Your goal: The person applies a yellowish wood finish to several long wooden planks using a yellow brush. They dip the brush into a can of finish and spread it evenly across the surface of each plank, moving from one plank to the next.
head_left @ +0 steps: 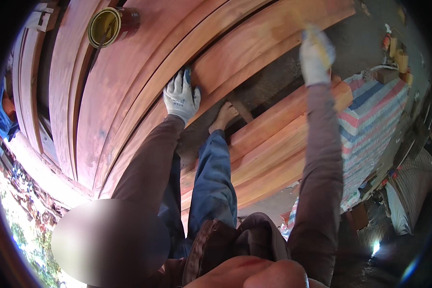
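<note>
My left hand [181,97], in a white work glove with blue showing at the palm side, presses on a long reddish wooden plank [254,41]. Its fingers lie stretched out by the dark gap beside the neighbouring board, thumb apart. To the right, my right hand [316,56], also gloved, is raised near the plank's far end, closed around a yellow-handled brush [327,48]. Motion blurs the brush, and its tip cannot be made out clearly. An opened tin [122,23] with a yellowish inside and a stick in it stands on the boards at the upper left.
Several more planks [269,139] lie stacked to the right of my legs. Beyond them is a pile under a striped red, white and blue sheet [369,120]. My bare foot [224,115] is between the boards. Blue cloth [4,120] hangs at the far left.
</note>
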A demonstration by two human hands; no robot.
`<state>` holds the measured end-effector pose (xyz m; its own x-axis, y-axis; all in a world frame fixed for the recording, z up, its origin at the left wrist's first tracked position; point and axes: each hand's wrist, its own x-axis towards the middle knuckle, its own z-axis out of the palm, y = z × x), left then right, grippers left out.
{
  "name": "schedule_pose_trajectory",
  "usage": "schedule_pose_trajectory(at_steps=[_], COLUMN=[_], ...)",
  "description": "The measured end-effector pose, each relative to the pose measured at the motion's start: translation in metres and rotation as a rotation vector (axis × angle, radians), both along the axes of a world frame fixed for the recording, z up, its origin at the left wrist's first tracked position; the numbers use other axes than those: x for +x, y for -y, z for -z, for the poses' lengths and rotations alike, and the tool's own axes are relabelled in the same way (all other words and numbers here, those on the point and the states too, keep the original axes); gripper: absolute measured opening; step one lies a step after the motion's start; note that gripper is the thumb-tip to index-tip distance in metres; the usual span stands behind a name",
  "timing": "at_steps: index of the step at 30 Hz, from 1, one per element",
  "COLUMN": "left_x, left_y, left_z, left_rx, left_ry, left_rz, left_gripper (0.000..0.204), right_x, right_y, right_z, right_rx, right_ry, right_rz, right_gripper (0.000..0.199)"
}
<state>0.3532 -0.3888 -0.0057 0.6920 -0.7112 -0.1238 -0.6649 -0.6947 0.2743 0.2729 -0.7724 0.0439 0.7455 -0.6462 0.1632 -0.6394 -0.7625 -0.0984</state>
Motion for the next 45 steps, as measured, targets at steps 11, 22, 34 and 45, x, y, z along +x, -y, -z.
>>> schedule_pose_trajectory(at_steps=[11, 22, 34, 45], left_x=[0.003, 0.005, 0.008, -0.09], left_y=[-0.001, 0.003, 0.008, -0.227], left_z=[0.005, 0.004, -0.003, -0.028], left_rx=[-0.034, -0.085, -0.2, 0.338], left_ry=[0.022, 0.023, 0.013, -0.246], left_rz=[0.014, 0.023, 0.121, 0.027], left_gripper=[0.069, 0.069, 0.06, 0.072], right_x=[0.025, -0.041, -0.007, -0.079], right_y=[-0.015, -0.25, -0.093, -0.385], right_z=[0.01, -0.008, 0.003, 0.011], right_rx=[0.176, 0.634, 0.143, 0.882], right_ry=[-0.022, 0.059, 0.044, 0.177], right_rz=[-0.22, -0.285, -0.012, -0.085], right_gripper=[0.022, 0.036, 0.026, 0.022])
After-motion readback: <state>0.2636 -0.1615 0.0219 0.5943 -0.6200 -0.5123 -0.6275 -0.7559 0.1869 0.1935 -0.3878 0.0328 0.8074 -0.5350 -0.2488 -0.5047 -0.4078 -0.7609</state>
